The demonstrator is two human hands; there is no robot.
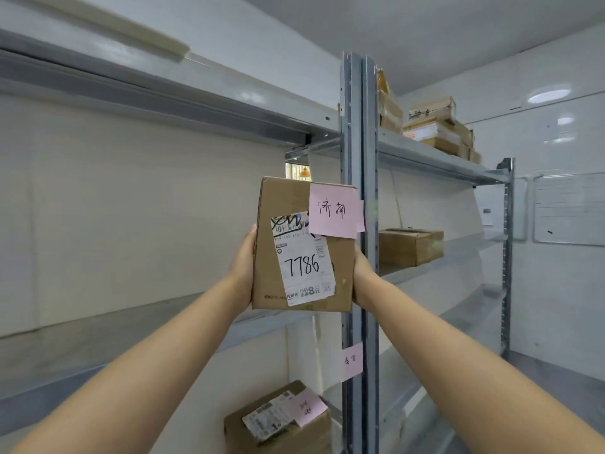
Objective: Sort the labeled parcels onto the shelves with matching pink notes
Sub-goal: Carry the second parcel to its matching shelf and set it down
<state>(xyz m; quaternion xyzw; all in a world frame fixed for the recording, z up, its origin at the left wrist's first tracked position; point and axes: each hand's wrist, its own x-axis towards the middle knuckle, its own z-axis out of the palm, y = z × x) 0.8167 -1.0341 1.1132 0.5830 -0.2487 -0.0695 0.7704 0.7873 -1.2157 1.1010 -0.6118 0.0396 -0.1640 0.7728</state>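
Both hands hold one cardboard parcel (301, 247) upright in mid-air, in front of the grey steel shelf upright (358, 224), at the level of the middle shelf. Left hand (244, 257) presses flat against the parcel's left side, fingers close together, tips up near the top third. Right hand (360, 276) grips the right side low down; its fingers are mostly hidden behind the box, so only the palm edge and wrist show.

Parcel: plain brown corrugated box, taller than wide, slightly dented, tape seam on top face. White shipping label (304, 260) stuck skewed on the front, barcode at top scribbled over in black marker, "7786" handwritten large in black, small print with "8元" at the bottom. Pink sticky note (334, 209) on the upper right corner of the box, overhanging the edge, handwritten "济南".

A second pink note edge (361, 216) peeks out just behind it on the upright. Lower pink note (353, 360) on the same upright, writing blurred. Lower shelf: another brown box (278, 421) with white label and pink note (309, 406), text unreadable. Right bay, middle shelf: small brown box (411, 245) alone. Top right shelf: stack of cartons (435, 126). Left middle shelf (98, 329) is bare grey metal. Whiteboard (569, 208) on the far right wall.
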